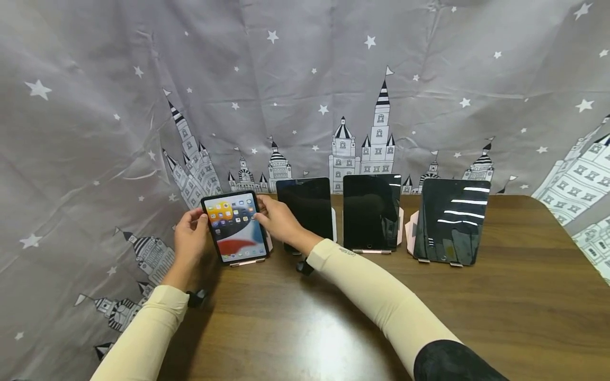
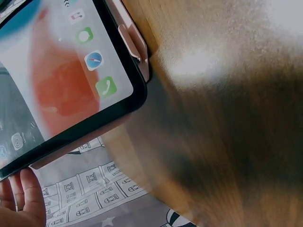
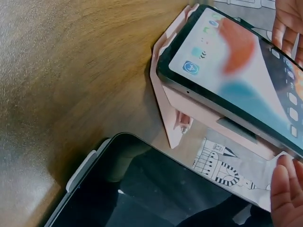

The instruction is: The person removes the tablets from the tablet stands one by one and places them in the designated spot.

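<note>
Castle-print cloth [image 1: 295,69] behind wooden table [image 1: 267,323]. Lit tablet [image 1: 235,225] at far left, on pink stand [image 3: 199,109]; left hand [image 1: 189,238] and right hand [image 1: 282,219] pinch its side edges. Likely step: seating or adjusting it. Next probably calls for steadying, then release.

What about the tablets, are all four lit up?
No, only the leftmost tablet shows a lit picture; the other three tablets are dark.

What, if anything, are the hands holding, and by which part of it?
The lit tablet, by its side edges in the upper half: the left hand on the left edge, the right hand on the right.
</note>
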### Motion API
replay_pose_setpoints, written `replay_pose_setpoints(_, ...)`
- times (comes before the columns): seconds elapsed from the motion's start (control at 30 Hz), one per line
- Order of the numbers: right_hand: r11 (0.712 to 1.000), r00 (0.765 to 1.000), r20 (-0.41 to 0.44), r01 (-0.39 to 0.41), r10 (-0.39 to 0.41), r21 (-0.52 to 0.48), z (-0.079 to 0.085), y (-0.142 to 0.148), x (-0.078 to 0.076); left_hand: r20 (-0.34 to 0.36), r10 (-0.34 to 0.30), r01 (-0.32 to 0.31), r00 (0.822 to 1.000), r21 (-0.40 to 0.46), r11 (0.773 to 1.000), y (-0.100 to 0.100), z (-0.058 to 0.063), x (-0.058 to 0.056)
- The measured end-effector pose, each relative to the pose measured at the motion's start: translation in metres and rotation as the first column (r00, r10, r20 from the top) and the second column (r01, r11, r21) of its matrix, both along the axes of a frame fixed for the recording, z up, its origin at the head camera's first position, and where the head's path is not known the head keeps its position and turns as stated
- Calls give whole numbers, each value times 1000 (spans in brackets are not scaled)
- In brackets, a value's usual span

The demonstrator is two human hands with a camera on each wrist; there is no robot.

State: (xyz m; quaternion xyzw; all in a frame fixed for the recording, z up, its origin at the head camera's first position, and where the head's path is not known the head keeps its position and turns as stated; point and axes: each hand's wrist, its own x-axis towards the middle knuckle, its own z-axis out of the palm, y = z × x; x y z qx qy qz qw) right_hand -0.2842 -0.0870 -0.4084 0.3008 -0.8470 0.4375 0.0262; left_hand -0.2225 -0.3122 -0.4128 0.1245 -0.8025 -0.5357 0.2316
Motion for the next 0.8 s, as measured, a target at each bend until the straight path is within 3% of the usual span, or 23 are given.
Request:
replay_pose_setpoints(0.37, 994, 966, -254, 64, -38, 94, -4, -2, 6, -34, 15, -20, 999, -145, 989, -3, -4, 9)
replay_pose_setpoints(0.6, 998, 949, -310, 64, -58, 10, -3, 2, 10, -78, -49, 46, 996, -38, 998, -2, 6, 13)
replay_pose_setpoints(0.8, 997, 961, -268, 60, -73, -58, 1, 5, 17, -102, -61, 62, 993, 13, 998, 0, 15, 20)
